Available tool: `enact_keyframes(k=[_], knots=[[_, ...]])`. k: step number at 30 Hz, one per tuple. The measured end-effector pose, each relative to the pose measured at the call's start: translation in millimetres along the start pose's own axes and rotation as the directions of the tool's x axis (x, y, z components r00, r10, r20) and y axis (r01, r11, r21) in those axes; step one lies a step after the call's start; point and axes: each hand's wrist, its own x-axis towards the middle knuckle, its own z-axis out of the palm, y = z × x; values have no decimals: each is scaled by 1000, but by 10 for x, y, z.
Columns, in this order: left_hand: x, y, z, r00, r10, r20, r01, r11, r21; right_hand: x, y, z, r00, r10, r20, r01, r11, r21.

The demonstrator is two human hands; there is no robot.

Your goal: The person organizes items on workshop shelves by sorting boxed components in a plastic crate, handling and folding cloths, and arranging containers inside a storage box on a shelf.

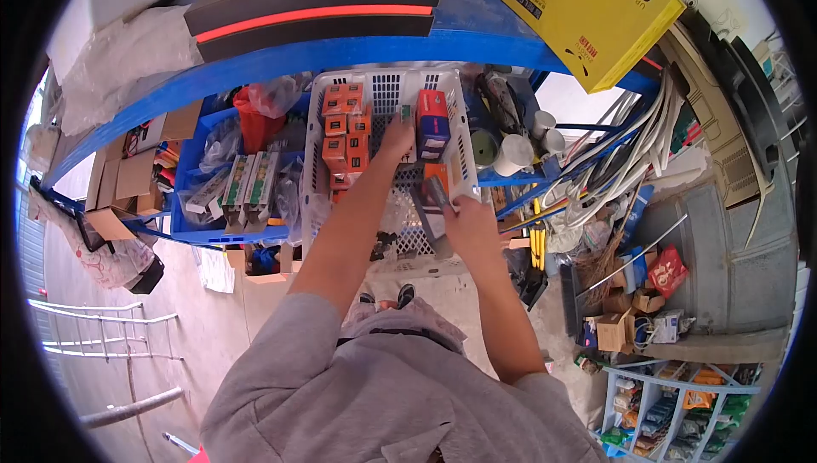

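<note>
A white plastic basket (470,157) stands on the blue shelf in front of me. Inside its left part, small orange boxes (345,135) are stacked. My left hand (397,140) reaches into the middle of the basket, its fingers closed on a small white-and-green box (406,111) whose lower part is hidden. Just right of it stands a red-and-blue box (434,125). Near the basket's front right corner, my right hand (466,214) grips a dark grey-and-white box (431,210), held at a tilt. Something orange shows behind that box.
Left of the basket is a blue bin (189,218) with long boxes and plastic bags. White cups (512,155) and bundled cables (617,144) lie to the right. Overhead, a blue shelf beam (340,48) carries yellow boxes (587,16). A blue rack (651,403) stands low at right.
</note>
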Motion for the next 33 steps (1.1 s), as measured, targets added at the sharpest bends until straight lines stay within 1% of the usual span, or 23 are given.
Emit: enact_keyframes(k=[2, 3, 4, 6, 8, 10, 12, 14, 15, 16, 17, 18, 19, 20, 21, 22, 23, 24, 26, 28, 30, 31, 33], knots=[[-488, 526, -238, 995, 96, 0, -95, 981, 167, 240, 65, 352, 994, -38, 101, 36, 999, 28], [-775, 896, -383, 991, -57, 120, 67, 994, -83, 318, 40, 471, 994, -36, 102, 33, 999, 32], [-1007, 1133, -501, 947, -176, 269, 256, 918, -303, 378, 6, 577, 986, 6, 165, -9, 1000, 21], [-1287, 1235, -672, 943, -62, 328, 205, 883, -423, 410, 17, 759, 972, 36, 233, -39, 999, 10], [-1818, 1384, -1025, 930, 100, 353, 122, 823, -555, 304, 34, 836, 983, 4, 182, 2, 1000, -30], [-2413, 1342, -1437, 873, 296, 388, -3, 798, -602, 127, -102, 649, 988, -49, 149, 57, 997, -51], [-2978, 1160, -1957, 775, 390, 498, -122, 865, -487, 86, -142, 524, 958, -76, 278, 109, 988, -107], [-3132, 605, -2416, 817, 337, 467, -164, 913, -373, 9, -294, 280, 948, -189, 254, 204, 978, -32], [-3133, 601, -2554, 949, 209, 237, -184, 975, -122, 0, -454, 158, 944, -207, 257, 219, 976, -16], [-3104, 613, -2669, 991, 129, -37, -124, 984, 125, -17, -599, 27, 934, -225, 277, 235, 972, -1], [-2945, 375, -2779, 934, 295, -202, -175, 869, 463, -54, -686, -35, 923, -238, 302, 246, 969, 9], [-2762, 80, -2837, 825, 488, -285, -129, 653, 746, -82, -769, -27, 921, -242, 305, 251, 968, 11], [-2673, -7, -2845, 823, 491, -285, -131, 653, 746, -84, -894, 0, 901, -313, 301, 294, 950, 107], [-2594, -58, -2829, 813, 489, -316, -45, 594, 803, -98, -1004, 25, 881, -377, 287, 330, 923, 199], [-2538, -83, -2784, 802, 490, -341, 35, 532, 846, -127, -1087, 48, 888, -366, 280, 324, 927, 188], [-2492, -102, -2753, 803, 498, -329, 13, 536, 844, -146, -1163, 85, 853, -393, 342, 353, 919, 176], [-2448, -123, -2746, 818, 445, -365, 104, 510, 854, -158, -1212, 112, 816, -415, 402, 381, 910, 165], [-2405, -133, -2738, 828, 390, -404, 194, 476, 858, -184, -1233, 133, 828, -400, 393, 372, 916, 149], [-2370, -52, -2736, 829, 373, -416, 190, 511, 838, -242, -1267, 177, 812, -433, 391, 381, 901, 206], [-2376, 31, -2734, 818, 308, -485, 203, 635, 745, -244, -1279, 165, 825, -401, 397, 357, 916, 184], [-2361, 16, -2741, 789, 346, -508, 159, 684, 712, -236, -1299, 137, 853, -440, 279, 365, 887, 282], [-2375, 42, -2753, 770, 365, -524, 143, 702, 698, -241, -1316, 130, 856, -437, 275, 364, 889, 278], [-2436, 119, -2779, 738, 380, -558, 125, 735, 666, -266, -1362, 134, 878, -448, 170, 278, 766, 580]])
